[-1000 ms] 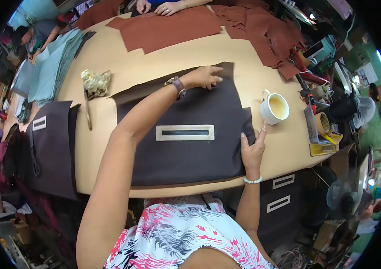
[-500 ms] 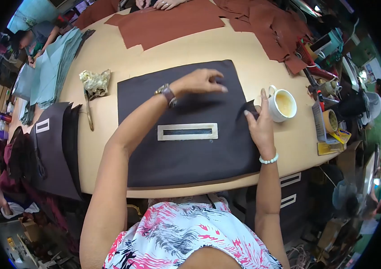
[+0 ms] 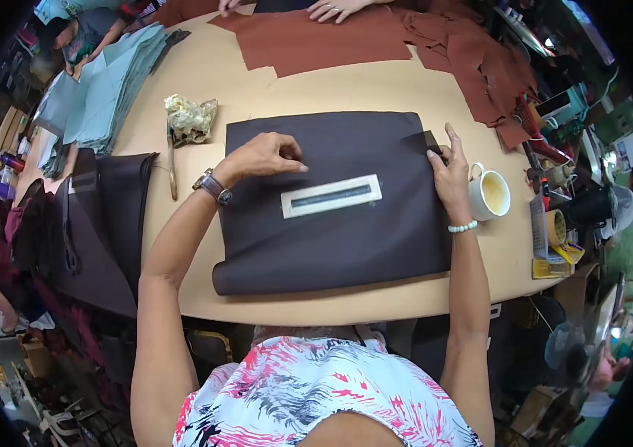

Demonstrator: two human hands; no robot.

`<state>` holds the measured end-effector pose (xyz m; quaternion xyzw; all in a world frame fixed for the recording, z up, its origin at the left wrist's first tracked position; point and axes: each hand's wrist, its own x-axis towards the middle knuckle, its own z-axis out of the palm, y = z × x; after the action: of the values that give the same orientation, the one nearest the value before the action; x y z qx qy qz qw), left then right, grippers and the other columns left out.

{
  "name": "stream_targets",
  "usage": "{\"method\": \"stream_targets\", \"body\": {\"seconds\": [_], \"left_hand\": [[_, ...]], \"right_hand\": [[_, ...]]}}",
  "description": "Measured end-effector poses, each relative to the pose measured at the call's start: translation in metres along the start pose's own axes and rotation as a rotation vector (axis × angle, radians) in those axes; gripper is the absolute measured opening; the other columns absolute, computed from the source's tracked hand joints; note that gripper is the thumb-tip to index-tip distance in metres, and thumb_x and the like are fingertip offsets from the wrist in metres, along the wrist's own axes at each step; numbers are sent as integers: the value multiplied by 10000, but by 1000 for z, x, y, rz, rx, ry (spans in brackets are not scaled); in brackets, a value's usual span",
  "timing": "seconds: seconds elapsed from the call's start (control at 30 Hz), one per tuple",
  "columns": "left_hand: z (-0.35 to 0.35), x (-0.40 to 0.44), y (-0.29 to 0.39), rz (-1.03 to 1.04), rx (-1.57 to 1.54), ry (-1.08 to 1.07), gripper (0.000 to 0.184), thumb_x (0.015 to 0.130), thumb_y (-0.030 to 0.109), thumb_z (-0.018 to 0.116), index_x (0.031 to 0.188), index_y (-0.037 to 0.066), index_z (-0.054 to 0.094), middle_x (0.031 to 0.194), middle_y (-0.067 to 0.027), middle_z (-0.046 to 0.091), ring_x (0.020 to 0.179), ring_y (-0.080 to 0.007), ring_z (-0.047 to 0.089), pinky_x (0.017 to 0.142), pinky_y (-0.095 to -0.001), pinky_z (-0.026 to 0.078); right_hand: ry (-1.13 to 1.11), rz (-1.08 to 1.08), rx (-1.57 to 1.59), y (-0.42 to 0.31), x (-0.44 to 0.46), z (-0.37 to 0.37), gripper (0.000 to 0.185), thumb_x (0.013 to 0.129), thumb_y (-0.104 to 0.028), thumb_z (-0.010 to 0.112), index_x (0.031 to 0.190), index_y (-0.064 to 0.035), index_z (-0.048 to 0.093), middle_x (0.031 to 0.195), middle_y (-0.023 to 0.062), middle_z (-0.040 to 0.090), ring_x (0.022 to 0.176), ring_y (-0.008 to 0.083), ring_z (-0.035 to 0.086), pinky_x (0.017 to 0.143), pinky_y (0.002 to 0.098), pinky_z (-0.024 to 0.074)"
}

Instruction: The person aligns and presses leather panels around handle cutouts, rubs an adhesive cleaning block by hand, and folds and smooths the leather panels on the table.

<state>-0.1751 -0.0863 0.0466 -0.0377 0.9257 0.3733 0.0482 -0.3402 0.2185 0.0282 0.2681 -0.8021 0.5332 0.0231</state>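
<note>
A dark brown sheet of material (image 3: pixel 331 249) lies on the table in front of me, its near edge curled over at the left. In its middle sits a pale rectangular frame (image 3: pixel 292 208) around a long dark slot. Above the sheet's upper left part is my left hand (image 3: pixel 263 156), fingers bent and thumb apart, with nothing visible in it. At the right edge, my right hand (image 3: pixel 450 175) pinches the sheet, and a small dark corner sticks up by the fingers. A white cup (image 3: pixel 500 205) with yellowish contents stands just right of that hand.
A brush handle (image 3: pixel 174 175) lies beside a crumpled, glue-stained bag (image 3: pixel 191 119) at left. Dark pieces (image 3: pixel 104 223) hang over the left table edge. Blue-grey sheets (image 3: pixel 115 89) are stacked behind. Another person's hands (image 3: pixel 337 9) rest on reddish-brown material (image 3: pixel 316 45).
The sheet has shifted and its near edge now curls. My left hand has moved left, its fingers more bent. My right hand has moved up along the right edge. The view has shifted slightly.
</note>
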Motion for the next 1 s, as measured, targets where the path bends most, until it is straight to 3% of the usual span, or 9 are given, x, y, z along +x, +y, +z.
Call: {"method": "stream_targets", "body": {"seconds": [0.17, 0.2, 0.23, 0.4, 0.5, 0.7, 0.83, 0.87, 1.0], "left_hand": [[-14, -35, -18, -177, 251, 75, 434, 631, 316, 783, 877, -10, 635, 757, -157, 647, 731, -269, 635, 670, -333, 490], [-15, -38, -24, -238, 195, 60, 410, 617, 277, 795, 855, -13, 628, 740, -145, 645, 703, -254, 634, 647, -331, 486], [-16, -44, -29, -213, 137, 69, 353, 636, 260, 782, 803, -10, 628, 697, -139, 632, 694, -237, 630, 635, -329, 480], [-16, -52, -34, -129, 85, 78, 236, 687, 180, 749, 716, 8, 590, 627, -49, 539, 599, -133, 505, 563, -273, 403], [-23, -51, -27, -172, -10, 65, 171, 702, 123, 719, 740, 17, 591, 661, -42, 548, 630, -128, 509, 580, -271, 398], [-39, -39, -58, -168, -325, 347, 297, 695, 88, 706, 956, 20, 583, 888, -66, 606, 820, -130, 564, 693, -250, 446], [-37, -33, -62, -332, -160, 556, 470, 682, 110, 731, 1111, 20, 560, 1059, -142, 605, 978, -219, 571, 848, -301, 447], [-27, -28, -85, -217, -58, 675, 502, 686, 124, 726, 1141, 13, 544, 974, -201, 634, 922, -265, 615, 815, -329, 475], [-15, -17, -105, -216, -56, 797, 527, 696, 139, 732, 1173, 36, 531, 968, -201, 638, 916, -309, 617, 822, -361, 470]], "right_hand": [[-47, 111, -241, 19, 4, 4, 588, 782, -14, 595, 1329, -8, 379, 746, 147, 619, 686, 204, 578, 714, 306, 462], [-31, 105, -264, 12, 1, 5, 595, 776, -16, 608, 1326, -17, 383, 753, 161, 623, 694, 204, 594, 699, 317, 466], [-50, 107, -250, 21, 3, 5, 600, 797, -16, 600, 1347, -23, 362, 777, 84, 638, 707, 130, 553, 707, 262, 455], [-3, 58, -271, 26, 3, 11, 613, 781, -22, 619, 1339, -14, 366, 756, 113, 642, 661, 178, 594, 671, 289, 477], [-28, 138, -246, 20, 6, 10, 619, 773, -12, 618, 1339, -8, 365, 772, 117, 650, 670, 174, 605, 660, 287, 476], [-14, 84, -293, 16, 41, 16, 596, 758, -30, 631, 1304, -4, 393, 795, 131, 662, 705, 203, 628, 675, 302, 477], [-42, 144, -404, 32, 62, 25, 625, 738, -107, 668, 1290, 3, 398, 846, 157, 669, 817, 298, 643, 778, 365, 475], [-32, 159, -406, 34, 65, 26, 627, 738, -114, 668, 1291, 3, 398, 852, 156, 670, 831, 298, 642, 788, 367, 475], [8, 223, -439, 31, 74, 32, 633, 744, -134, 664, 1300, -1, 392, 869, 151, 673, 887, 301, 635, 825, 379, 469]]}}
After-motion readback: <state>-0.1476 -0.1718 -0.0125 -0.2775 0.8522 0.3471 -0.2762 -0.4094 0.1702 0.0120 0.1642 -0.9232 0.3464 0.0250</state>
